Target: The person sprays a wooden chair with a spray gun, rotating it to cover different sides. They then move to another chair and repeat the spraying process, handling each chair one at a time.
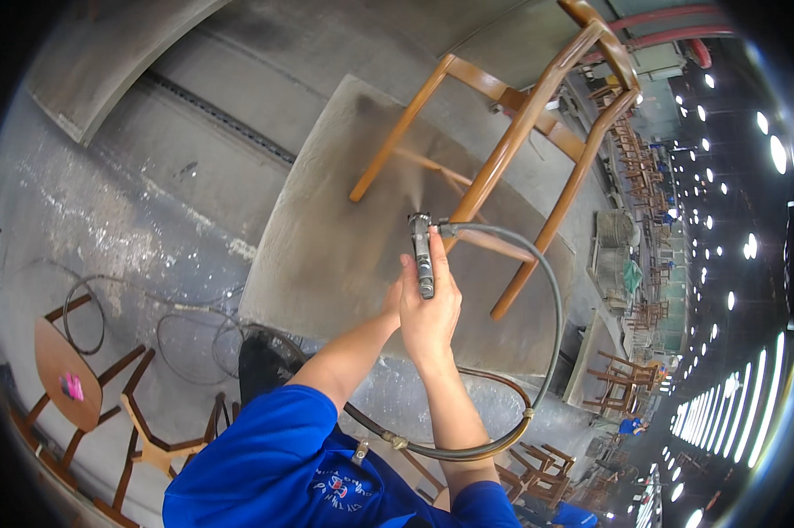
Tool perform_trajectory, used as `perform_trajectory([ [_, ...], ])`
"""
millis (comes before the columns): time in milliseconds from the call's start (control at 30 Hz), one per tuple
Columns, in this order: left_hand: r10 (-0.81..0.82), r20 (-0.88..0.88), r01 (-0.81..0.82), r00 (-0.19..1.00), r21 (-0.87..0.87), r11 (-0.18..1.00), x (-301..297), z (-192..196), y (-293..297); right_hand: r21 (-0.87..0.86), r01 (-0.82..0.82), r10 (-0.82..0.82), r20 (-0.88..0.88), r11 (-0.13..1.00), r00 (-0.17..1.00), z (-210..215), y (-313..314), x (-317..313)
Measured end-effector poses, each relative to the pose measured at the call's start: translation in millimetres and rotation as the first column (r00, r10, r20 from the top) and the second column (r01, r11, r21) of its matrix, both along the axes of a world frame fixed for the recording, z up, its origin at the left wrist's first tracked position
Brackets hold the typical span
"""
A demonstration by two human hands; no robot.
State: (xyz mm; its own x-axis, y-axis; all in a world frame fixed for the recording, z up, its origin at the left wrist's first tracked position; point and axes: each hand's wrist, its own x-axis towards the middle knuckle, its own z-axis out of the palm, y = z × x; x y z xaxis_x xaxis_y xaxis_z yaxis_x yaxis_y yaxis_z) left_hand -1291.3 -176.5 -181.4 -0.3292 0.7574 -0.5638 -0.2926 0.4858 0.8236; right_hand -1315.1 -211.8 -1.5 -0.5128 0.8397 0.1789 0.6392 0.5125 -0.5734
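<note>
My right hand [432, 312] is closed around a metal spray gun [422, 260], with a finger up along its side. A faint mist leaves the gun's nozzle toward the chair. My left hand [394, 297] is close against the right one and partly behind it; its fingers are mostly hidden. Just beyond the gun is a brown wooden chair frame [508, 150], its glossy legs spread above a large, stained grey board [309, 255]. From the gun a grey hose [557, 304] curves to the right, then loops down beneath my forearms.
At lower left are a chair [58, 365] with a pink item on its seat and another wooden frame [155, 440]. Thin hoses [172, 305] trail over the spotted floor. Several wooden chairs [621, 378] stand at the right. A curved grey panel [106, 62] rises at upper left.
</note>
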Motion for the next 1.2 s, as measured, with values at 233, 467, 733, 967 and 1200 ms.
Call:
perform_trajectory([
  [233,0.147,-0.113,-0.133,0.983,0.117,0.984,53.8,-73.8,16.2,0.257,-0.006,0.034,-0.102,0.966,0.994,49.9,41.3,-7.1],
  [467,0.123,-0.097,-0.113,0.988,0.104,0.988,63.1,-83.6,20.4,-0.320,0.018,-0.094,-0.226,0.947,0.969,17.2,13.7,70.2],
  [733,0.235,-0.425,-0.249,0.874,0.024,0.968,66.0,-35.1,58.2,-0.355,0.241,-0.410,-0.545,0.903,0.731,28.8,-14.0,260.2],
  [967,0.299,-0.509,-0.287,0.807,0.104,0.952,65.0,-23.6,106.8,-0.747,0.281,-0.736,-0.383,0.602,0.558,-118.8,6.8,353.5],
  [1200,0.303,-0.385,-0.270,0.872,0.138,0.953,86.9,-21.4,127.1,-0.707,-0.053,-0.661,-0.683,0.705,0.311,-216.9,54.4,341.9],
])
